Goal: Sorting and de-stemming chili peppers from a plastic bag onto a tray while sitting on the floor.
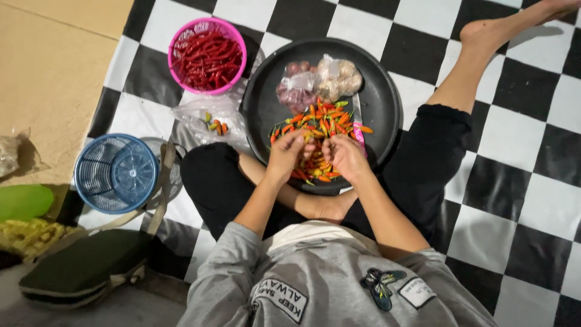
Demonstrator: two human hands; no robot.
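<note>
Chillies: a heap of small orange, red and green chilli peppers [321, 130] lies on the big round black tray [381, 106], right under both hands and just past the fingertips.
How they handle: they look very light, small, smooth and a bit bendy. I think a hard squeeze could snap or squash one. A good place to take one is the thin green stalk end, or the middle, with two fingertips.
Left hand: the left hand [289, 152] is curled over the near side of the heap, fingers bent as if pinching a chilli. The chilli itself is too small to make out.
Right hand: the right hand [345, 156] sits just beside the left one, fingers curled down into the heap. I cannot tell if it holds anything.
Beyond the hands: two clear plastic bags of round bulbs, one purple [295, 91] and one pale [338, 77], lie on the far part of the tray.
Left of the hands: a thin clear plastic bag [209, 118] with a few chillies, a pink round basket of long red chillies [207, 56], and a blue plastic basket [115, 174].
Hard to see: the hands cover the near chillies. A pink thing [359, 134] at the heap's right side is mostly hidden.
</note>
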